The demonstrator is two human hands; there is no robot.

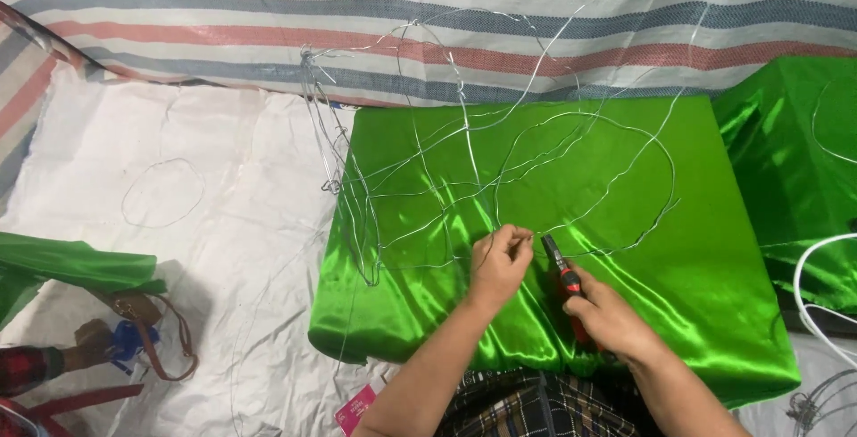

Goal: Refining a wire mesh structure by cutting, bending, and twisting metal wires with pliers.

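A shiny green satin cloth (625,249) lies folded in front of me with a tangle of thin silver wire (571,133) bent into loops on top. My left hand (500,263) pinches the wire at a joint near the cloth's middle. My right hand (611,316) holds red-handled pliers (561,269), whose dark tip points at the spot where my left fingers grip the wire.
A white woven sheet (223,223) covers the floor, with a striped tarp (446,17) behind. A small wire ring (162,191) lies at left. More green cloth (803,160) sits at right, a brown strap bag (147,330) and another person's hand (89,343) at lower left.
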